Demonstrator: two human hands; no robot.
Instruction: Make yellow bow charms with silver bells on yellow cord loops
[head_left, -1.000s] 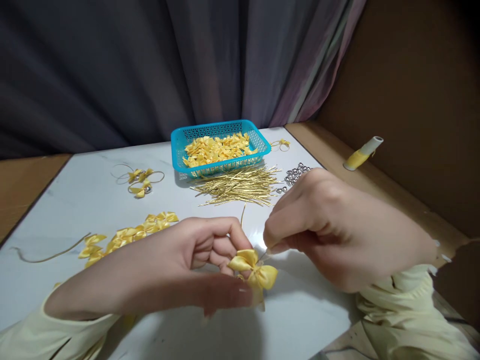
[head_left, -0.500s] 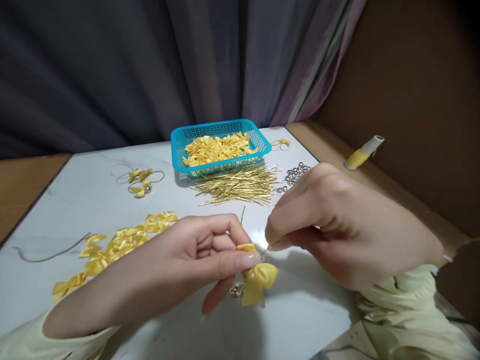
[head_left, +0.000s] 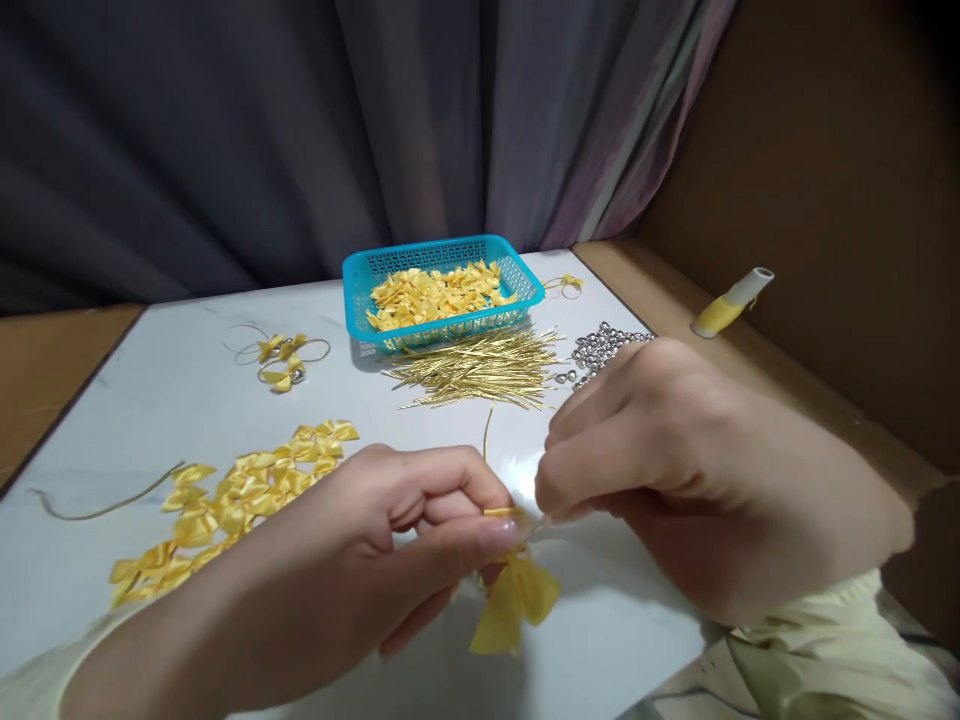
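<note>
Between the thumb and forefinger of my left hand (head_left: pixel 420 540) a yellow satin ribbon bow (head_left: pixel 501 512) is pinched, mostly covered by the fingers. A second yellow bow (head_left: pixel 517 600) hangs just below the thumb. From behind the forefinger a gold cord (head_left: pixel 488 435) sticks up, bent slightly. My right hand (head_left: pixel 645 450) is closed close by on the right, its fingertips pinched at a thin pale strand (head_left: pixel 535 528) that runs toward the bows. The strand's exact kind is too fine to make out, and my fingers hide where it meets the bows.
Loose yellow bows (head_left: pixel 251 485) lie left of my hands, beside a single cord (head_left: pixel 112 508). Behind stand a blue basket (head_left: pixel 444 327) of bows, a pile of gold cords (head_left: pixel 480 370) and silver beads (head_left: pixel 600 345). Looped bow pieces (head_left: pixel 281 365) and a yellow-wound tube (head_left: pixel 731 303) lie farther off.
Both hands have shifted slightly lower. The hanging bow has swung down and left, and the silver bell-like piece beside it is now hidden.
</note>
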